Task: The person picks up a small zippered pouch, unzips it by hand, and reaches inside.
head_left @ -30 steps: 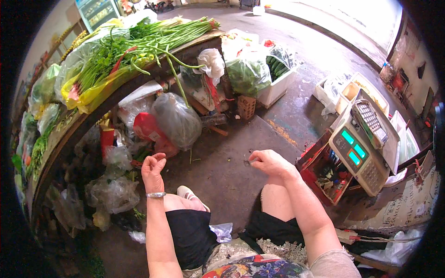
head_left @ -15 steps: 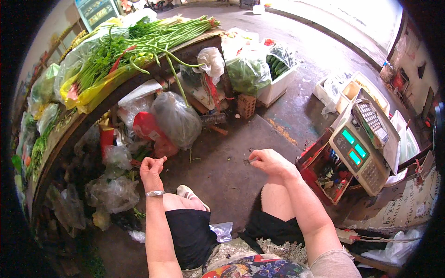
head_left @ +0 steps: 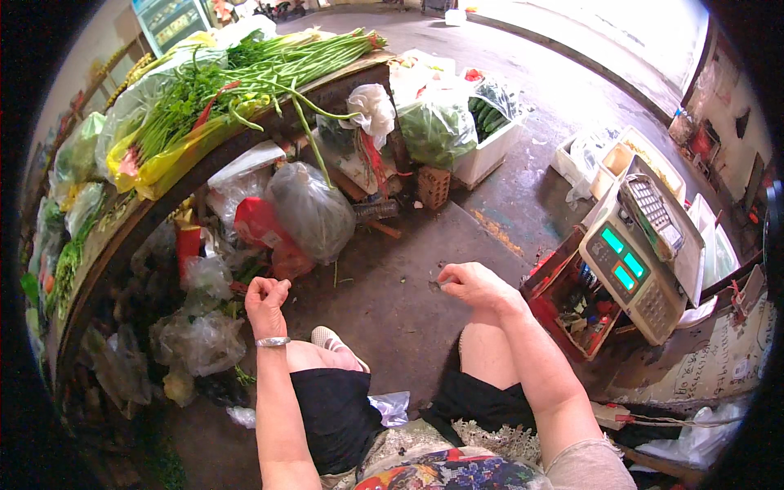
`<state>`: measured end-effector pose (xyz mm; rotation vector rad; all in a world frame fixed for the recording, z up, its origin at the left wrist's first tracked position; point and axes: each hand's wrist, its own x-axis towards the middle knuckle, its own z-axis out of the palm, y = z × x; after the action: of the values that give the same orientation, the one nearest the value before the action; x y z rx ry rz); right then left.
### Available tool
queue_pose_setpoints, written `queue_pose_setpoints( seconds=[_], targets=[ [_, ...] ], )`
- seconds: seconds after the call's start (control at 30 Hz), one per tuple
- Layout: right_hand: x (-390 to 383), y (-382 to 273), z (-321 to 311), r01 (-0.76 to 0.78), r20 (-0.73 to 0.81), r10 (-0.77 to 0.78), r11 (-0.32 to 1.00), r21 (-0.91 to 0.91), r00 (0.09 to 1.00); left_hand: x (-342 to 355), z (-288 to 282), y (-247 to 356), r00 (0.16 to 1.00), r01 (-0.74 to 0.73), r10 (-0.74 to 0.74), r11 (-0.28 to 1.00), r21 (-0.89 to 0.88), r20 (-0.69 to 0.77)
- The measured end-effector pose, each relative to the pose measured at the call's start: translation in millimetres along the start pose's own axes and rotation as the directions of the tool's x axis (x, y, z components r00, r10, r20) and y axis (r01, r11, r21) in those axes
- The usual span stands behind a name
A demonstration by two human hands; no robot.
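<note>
the left hand point(head_left: 265, 309) and the right hand point(head_left: 480, 286) are apart, curled; their grip i cannot tell. nearby, the red bag point(head_left: 260, 227) slants from far left to near right.

At your right a digital scale point(head_left: 635, 287) is glowing, yardlong beans point(head_left: 327, 59) are lying on the counter point(head_left: 364, 67), and cucumbers point(head_left: 492, 117) are sitting in a white crate point(head_left: 495, 153).
</note>
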<state>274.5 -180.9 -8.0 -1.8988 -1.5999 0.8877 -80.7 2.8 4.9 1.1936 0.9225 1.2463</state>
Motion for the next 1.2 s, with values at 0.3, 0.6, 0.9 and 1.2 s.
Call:
queue_pose_setpoints(
  seconds=[0.3, 0.6, 0.9, 1.2],
  targets=[
    [0.6, -0.3, -0.5, -0.005, 0.006, 0.005, 1.000, 0.002, 1.000, 1.8, 6.1, -2.3, 0.999, -0.017, 0.018, 0.999, -0.030, 0.049],
    [-0.1, -3.6, -3.0, -0.016, 0.011, 0.016, 1.000, 0.007, 1.000, 4.7, 1.0, -4.7, 0.985, 0.133, -0.132, 0.991, 0.002, -0.107],
    [-0.6, -5.2, -3.1, -0.012, 0.009, 0.012, 1.000, -0.014, 1.000, 5.3, -10.1, -6.5, 0.975, 0.081, -0.082, 0.997, -0.016, -0.205],
    [-0.9, -1.7, -1.9, -0.002, 0.002, 0.002, 1.000, -0.017, 1.000, 3.0, -5.8, -2.2, 0.985, 0.068, -0.076, 0.996, -0.055, -0.155]
  ],
)
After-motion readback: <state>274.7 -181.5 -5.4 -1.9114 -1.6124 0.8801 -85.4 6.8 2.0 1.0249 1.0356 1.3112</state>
